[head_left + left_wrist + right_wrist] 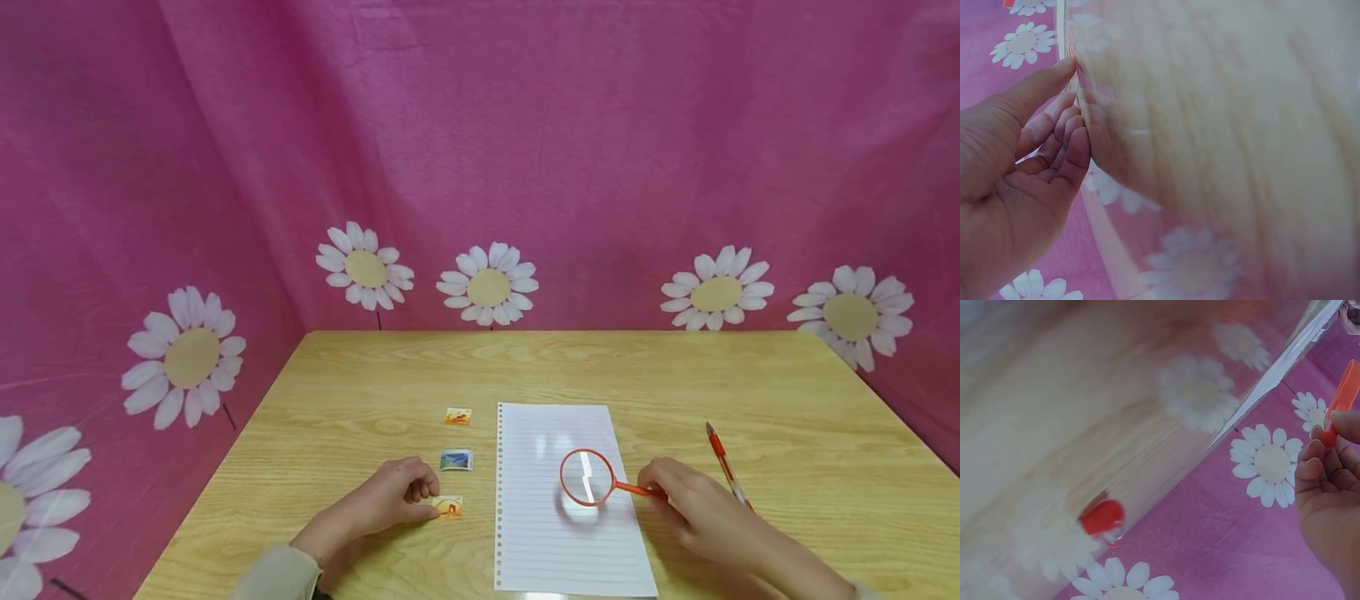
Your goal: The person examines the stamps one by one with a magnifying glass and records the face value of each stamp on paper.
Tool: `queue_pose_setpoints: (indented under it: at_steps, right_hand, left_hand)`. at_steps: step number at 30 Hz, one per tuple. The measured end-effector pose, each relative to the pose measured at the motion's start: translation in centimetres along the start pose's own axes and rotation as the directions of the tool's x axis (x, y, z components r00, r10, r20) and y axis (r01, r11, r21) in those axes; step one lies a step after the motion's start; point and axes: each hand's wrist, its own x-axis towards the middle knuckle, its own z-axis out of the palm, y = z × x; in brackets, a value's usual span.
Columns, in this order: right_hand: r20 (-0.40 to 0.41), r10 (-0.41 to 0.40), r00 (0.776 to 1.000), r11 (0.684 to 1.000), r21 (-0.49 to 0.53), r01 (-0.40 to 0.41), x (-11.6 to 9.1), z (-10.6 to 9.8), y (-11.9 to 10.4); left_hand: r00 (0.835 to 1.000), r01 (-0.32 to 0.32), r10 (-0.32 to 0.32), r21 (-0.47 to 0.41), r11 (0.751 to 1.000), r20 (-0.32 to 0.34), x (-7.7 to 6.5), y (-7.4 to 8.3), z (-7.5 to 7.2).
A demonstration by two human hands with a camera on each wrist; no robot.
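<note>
In the head view, my right hand (701, 500) grips the handle of a red magnifying glass (615, 483). Its round lens hovers over a lined sheet of paper (540, 542) and casts a shadow there. The right wrist view shows thumb and fingers around the orange-red handle (1342, 394). My left hand (386, 496) rests on the table, thumb and fingertips at the left edge of the nearest small yellow stamp (450, 506). A blue-green stamp (456, 460) and another yellow-orange stamp (458, 416) lie beyond it in a column. In the left wrist view, the left fingertips (1077, 140) meet the tabletop.
A red pen (727, 462) lies right of the paper, partly behind my right hand. The wooden table (360, 375) reaches back to a magenta cloth (525, 150) printed with white daisies, which also hangs along the left and right sides.
</note>
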Motion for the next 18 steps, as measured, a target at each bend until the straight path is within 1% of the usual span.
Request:
queue_pose_setpoints:
  at_steps: [6, 11, 18]
  right_hand:
    - [-0.002, 0.003, 1.000, 1.000, -0.001, -0.003, -0.6, -0.2, 0.5]
    - [0.013, 0.035, 0.999, 0.999, -0.018, -0.035, -1.2, -0.6, 0.7]
    - [0.016, 0.085, 0.996, 0.995, -0.047, -0.084, -1.8, -1.0, 1.0]
  left_hand:
    - [1.000, 0.007, -0.006, -0.009, 1.000, 0.013, 0.0, 0.0, -0.1]
    - [1.000, 0.011, -0.011, -0.014, 1.000, 0.019, 0.1, -0.1, -0.1]
    - [1.000, 0.001, -0.001, -0.012, 1.000, 0.014, 0.1, -0.2, -0.1]
